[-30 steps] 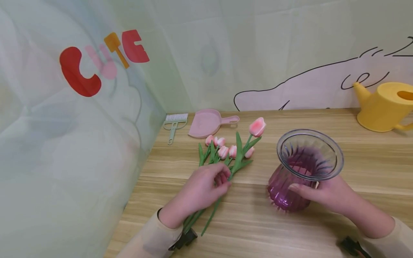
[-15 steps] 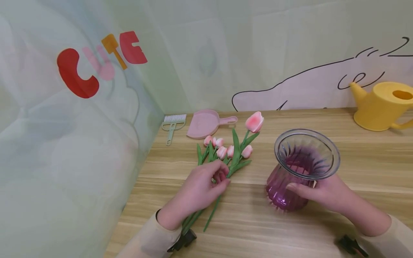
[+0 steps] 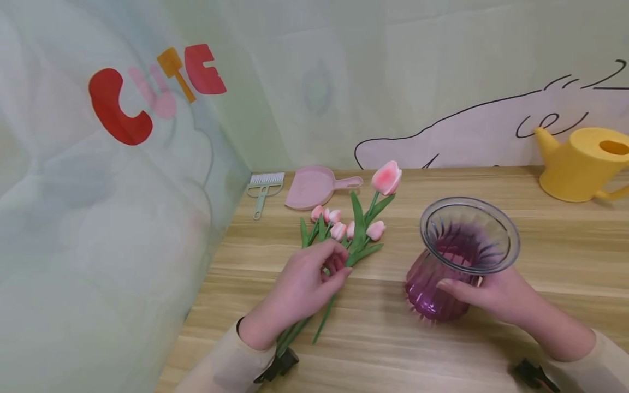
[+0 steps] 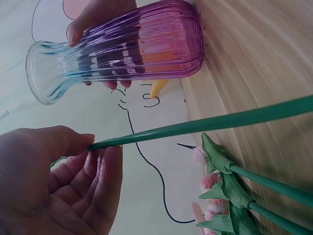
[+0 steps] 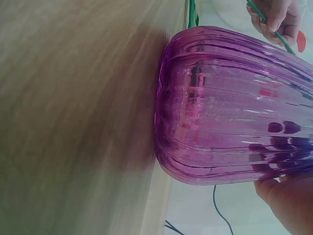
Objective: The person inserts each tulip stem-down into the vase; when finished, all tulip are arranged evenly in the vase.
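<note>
In the lower middle of the head view, the left hand (image 3: 309, 278) has its grip clamped on a single tulip (image 3: 387, 178), thumb and fingertips brought together on the green stem below the leaves. The left wrist view shows the same pinch close up, the stem running from the fingertips to the right edge of the frame. The tulip's pink bloom points to the upper middle of the head view, above the other tulips (image 3: 338, 232) (a loose bunch lying on the worktop (image 3: 383, 363), partly behind the left hand).

Right of centre, the right hand (image 3: 501, 295) has its grip wrapped around the purple glass vase (image 3: 427, 292), thumb on the near side, the fingers seen through the glass in the left wrist view. The vase is mouth up, with its base at the worktop; the tulip is well apart from it.

Farther back lie a pink dustpan (image 3: 311, 189) and a small brush (image 3: 262, 194) at upper left of the worktop, while a yellow watering can (image 3: 575, 166) stands at the right edge (its handle side cut off).
</note>
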### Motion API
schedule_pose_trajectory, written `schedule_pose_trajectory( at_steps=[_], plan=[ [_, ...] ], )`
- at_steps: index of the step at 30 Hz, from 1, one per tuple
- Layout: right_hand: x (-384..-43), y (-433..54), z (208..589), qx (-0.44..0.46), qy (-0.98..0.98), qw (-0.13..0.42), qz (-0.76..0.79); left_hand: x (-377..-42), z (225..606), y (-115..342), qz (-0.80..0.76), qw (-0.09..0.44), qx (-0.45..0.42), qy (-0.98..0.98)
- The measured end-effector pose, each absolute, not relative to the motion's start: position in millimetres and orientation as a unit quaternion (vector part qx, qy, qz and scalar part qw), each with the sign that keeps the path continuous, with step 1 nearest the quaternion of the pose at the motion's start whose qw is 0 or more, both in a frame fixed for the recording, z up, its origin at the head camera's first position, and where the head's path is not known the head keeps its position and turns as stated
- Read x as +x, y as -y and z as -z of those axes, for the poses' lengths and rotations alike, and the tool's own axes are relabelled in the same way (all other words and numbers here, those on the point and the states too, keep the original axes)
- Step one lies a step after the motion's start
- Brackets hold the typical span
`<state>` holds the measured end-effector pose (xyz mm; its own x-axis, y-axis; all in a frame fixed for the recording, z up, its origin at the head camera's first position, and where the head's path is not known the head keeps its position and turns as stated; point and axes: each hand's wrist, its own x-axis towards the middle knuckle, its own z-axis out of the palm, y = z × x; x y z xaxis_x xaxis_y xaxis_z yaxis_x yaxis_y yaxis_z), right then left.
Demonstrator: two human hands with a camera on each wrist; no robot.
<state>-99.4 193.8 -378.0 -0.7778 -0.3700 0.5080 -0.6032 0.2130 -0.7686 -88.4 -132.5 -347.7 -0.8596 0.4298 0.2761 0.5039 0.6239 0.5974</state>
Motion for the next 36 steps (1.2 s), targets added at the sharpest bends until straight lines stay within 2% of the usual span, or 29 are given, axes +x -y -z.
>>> schedule_pose_trajectory(
  at_steps=[23, 36],
  plan=[
    [-98.3, -194.7, 378.4, 0.31, 0.774, 0.108, -0.541, -85.4, 342.9, 132.4, 0.39, 0.085, -0.258, 0.88],
    [-98.8, -194.9, 376.9, 0.307, 0.775, 0.098, -0.544, -86.3, 341.8, 132.7, 0.428, 0.139, -0.257, 0.855]
  ],
)
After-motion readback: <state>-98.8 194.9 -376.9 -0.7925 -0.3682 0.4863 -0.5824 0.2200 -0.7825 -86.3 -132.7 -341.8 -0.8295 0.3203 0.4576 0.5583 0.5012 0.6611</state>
